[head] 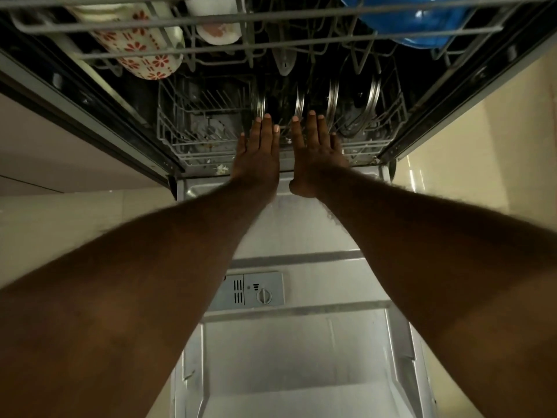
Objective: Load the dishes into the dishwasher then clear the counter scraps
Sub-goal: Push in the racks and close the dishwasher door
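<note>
The dishwasher stands open, its door (301, 342) folded down flat below me. My left hand (257, 155) and my right hand (315, 155) lie side by side with straight fingers against the front rim of the lower rack (205, 152). Neither hand holds anything. Several metal-rimmed lids or plates (333, 101) stand on edge in the lower rack just beyond my fingertips. The upper rack (211, 21) overhead carries a white mug with red flowers (141, 52), a pale cup (218, 33) and a blue bowl (419, 19).
The detergent dispenser (250, 289) sits in the middle of the door panel. Small food crumbs (221, 168) lie at the rack's front edge. Cream cabinet fronts (482, 146) flank the machine on both sides. The left part of the lower rack holds bare tines.
</note>
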